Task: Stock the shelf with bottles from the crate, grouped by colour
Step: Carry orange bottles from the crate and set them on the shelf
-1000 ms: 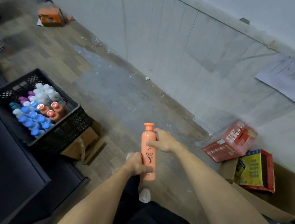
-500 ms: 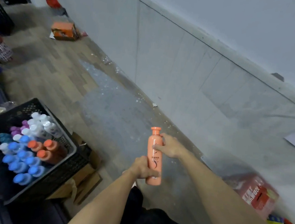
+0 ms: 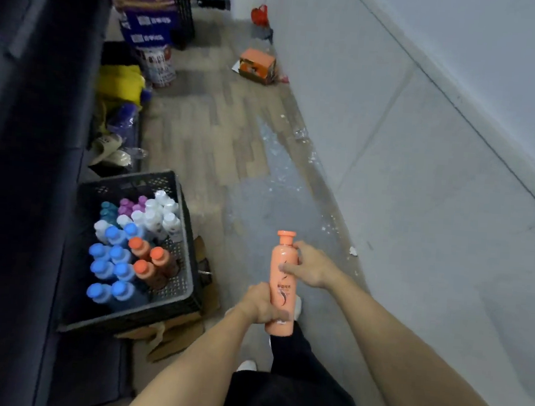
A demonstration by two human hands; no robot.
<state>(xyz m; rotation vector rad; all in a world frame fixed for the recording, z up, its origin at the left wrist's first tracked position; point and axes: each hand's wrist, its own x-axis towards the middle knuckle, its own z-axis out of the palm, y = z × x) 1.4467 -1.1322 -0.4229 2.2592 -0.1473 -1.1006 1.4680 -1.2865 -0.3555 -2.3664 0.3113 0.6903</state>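
I hold an orange bottle (image 3: 282, 281) upright in front of me, above the floor. My left hand (image 3: 261, 305) grips its lower part and my right hand (image 3: 309, 267) grips its upper body below the cap. To the left, a black crate (image 3: 186, 279) sits on flattened cardboard and holds several blue-capped bottles (image 3: 110, 267), three orange-capped bottles (image 3: 149, 261), several white bottles (image 3: 159, 213), purple ones (image 3: 131, 205) and teal ones (image 3: 109, 209). The dark shelf unit (image 3: 30, 152) fills the left edge; its shelves are too dark to make out.
A white wall (image 3: 424, 151) runs along the right. On the wooden floor lie an orange box (image 3: 257, 66), a red object (image 3: 260, 15), yellow and purple items (image 3: 121, 85), pale slippers (image 3: 110, 152) and stacked purple and blue cartons (image 3: 147, 10) farther back.
My view has swung left and up the aisle: the red and yellow boxes at the right are gone, the shelf and cartons have come in. Both hands keep their grip on the orange bottle.
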